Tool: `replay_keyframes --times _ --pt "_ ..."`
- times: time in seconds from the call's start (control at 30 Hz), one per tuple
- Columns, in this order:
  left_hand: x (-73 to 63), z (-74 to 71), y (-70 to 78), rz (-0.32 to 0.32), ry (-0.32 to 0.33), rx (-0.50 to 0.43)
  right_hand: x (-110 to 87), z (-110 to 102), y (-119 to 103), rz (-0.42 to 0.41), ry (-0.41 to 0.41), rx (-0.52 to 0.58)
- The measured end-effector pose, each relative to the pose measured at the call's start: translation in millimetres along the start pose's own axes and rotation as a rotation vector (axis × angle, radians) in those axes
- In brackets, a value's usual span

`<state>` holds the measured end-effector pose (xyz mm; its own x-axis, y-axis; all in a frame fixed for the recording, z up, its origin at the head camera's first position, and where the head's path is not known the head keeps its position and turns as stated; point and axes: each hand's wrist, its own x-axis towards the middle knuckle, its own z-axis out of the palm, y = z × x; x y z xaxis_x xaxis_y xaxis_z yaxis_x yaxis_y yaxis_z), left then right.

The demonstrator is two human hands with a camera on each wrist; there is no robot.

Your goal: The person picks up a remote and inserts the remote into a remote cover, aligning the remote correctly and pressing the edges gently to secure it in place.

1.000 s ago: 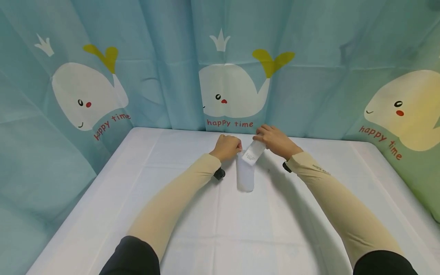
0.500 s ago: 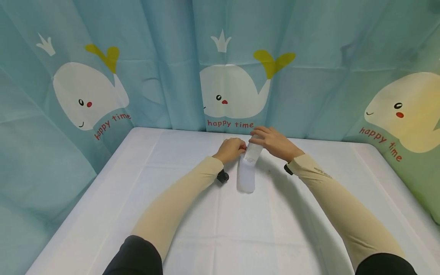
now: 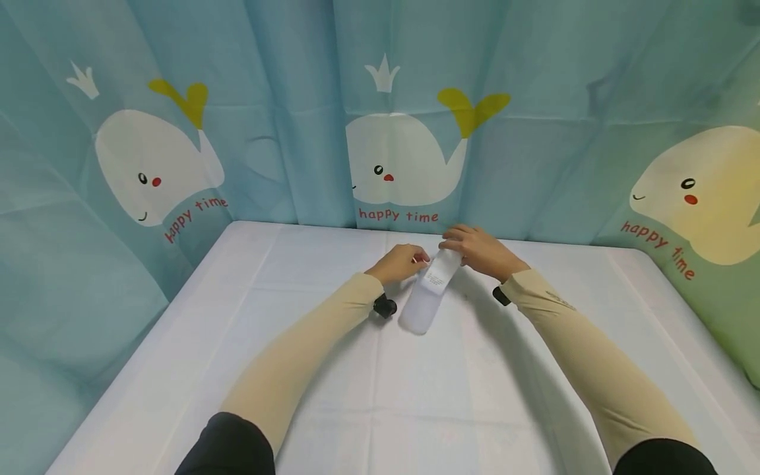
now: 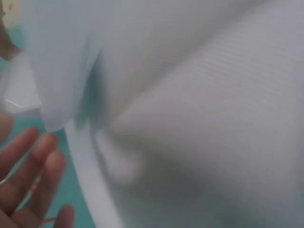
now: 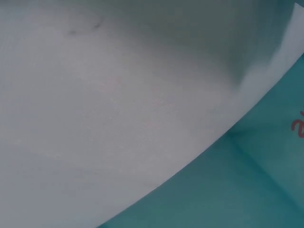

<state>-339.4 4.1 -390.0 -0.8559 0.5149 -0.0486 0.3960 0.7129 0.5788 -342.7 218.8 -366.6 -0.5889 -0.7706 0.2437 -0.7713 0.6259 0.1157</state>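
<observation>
In the head view my right hand (image 3: 481, 252) grips the upper end of a small white box (image 3: 442, 269) with fine printed text. Below it, in line with the box and slanting down to the left, is a frosted translucent plastic pouch (image 3: 420, 310); the box's lower end overlaps the pouch's top. My left hand (image 3: 399, 262) is at the left of where they meet. Its fingers (image 4: 45, 173) look spread and fairly straight in the left wrist view, their tips near a corner of the pouch (image 4: 61, 71). Whether they touch it is unclear. The right wrist view shows no hand.
A white cloth covers the table (image 3: 475, 396). Behind its far edge hangs a blue-green curtain (image 3: 285, 132) printed with white whales, close beyond both hands. Black wrist cameras (image 3: 384, 305) sit under the beige sleeves (image 3: 309, 356).
The pouch, upright in the head view before, now tilts, its lower end swung left into line with the box. The right hand dipped left, then back right. The left hand has shifted slightly right and nearer.
</observation>
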Motion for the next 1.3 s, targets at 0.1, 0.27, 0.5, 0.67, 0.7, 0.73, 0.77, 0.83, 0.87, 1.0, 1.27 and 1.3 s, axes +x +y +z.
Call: replay_keyframes --times 0.1,0.27,0.5,0.67,0.7,0.73,0.77,0.83,0.87,1.0,1.27,1.3 --pt "-8.5 -2.0 2.7 -0.014 -0.045 0.140 -3.5 0.1 -0.7 0.023 -0.005 0.025" --pt "-23.1 0.6 6.5 -0.016 -0.076 0.474 -9.6 2.4 -1.0 0.043 -0.001 0.033" --pt "-33.8 7.3 10.9 0.023 -0.025 0.700 -16.5 8.7 -6.1 0.144 -0.044 0.083" --pt "-29.1 10.0 3.1 0.039 0.006 0.682 -20.5 11.9 -13.4 0.223 -0.047 0.159" --pt "-28.1 10.5 1.1 0.048 0.015 0.676 -21.2 12.3 -15.0 0.229 -0.046 0.164" --pt "-27.3 10.9 -1.1 0.056 0.024 0.670 -21.9 13.4 -15.9 0.234 -0.050 0.167" --pt "-26.6 11.2 -3.5 0.066 0.034 0.665 -22.7 14.3 -16.7 0.237 -0.052 0.167" --pt "-26.4 10.4 -7.4 0.087 0.051 0.642 -24.0 15.3 -18.4 0.243 -0.057 0.168" --pt "-27.0 9.2 -8.7 0.098 0.057 0.625 -24.6 15.4 -19.4 0.245 -0.057 0.170" --pt "-31.6 2.9 -10.3 0.130 0.071 0.503 -27.7 13.7 -23.6 0.256 -0.029 0.163" --pt "-40.9 -7.8 -6.8 0.166 0.112 0.430 -30.4 4.3 -38.7 0.251 0.111 0.142" --pt "-41.4 -8.4 -6.7 0.166 0.116 0.428 -30.3 4.2 -40.2 0.254 0.115 0.144"
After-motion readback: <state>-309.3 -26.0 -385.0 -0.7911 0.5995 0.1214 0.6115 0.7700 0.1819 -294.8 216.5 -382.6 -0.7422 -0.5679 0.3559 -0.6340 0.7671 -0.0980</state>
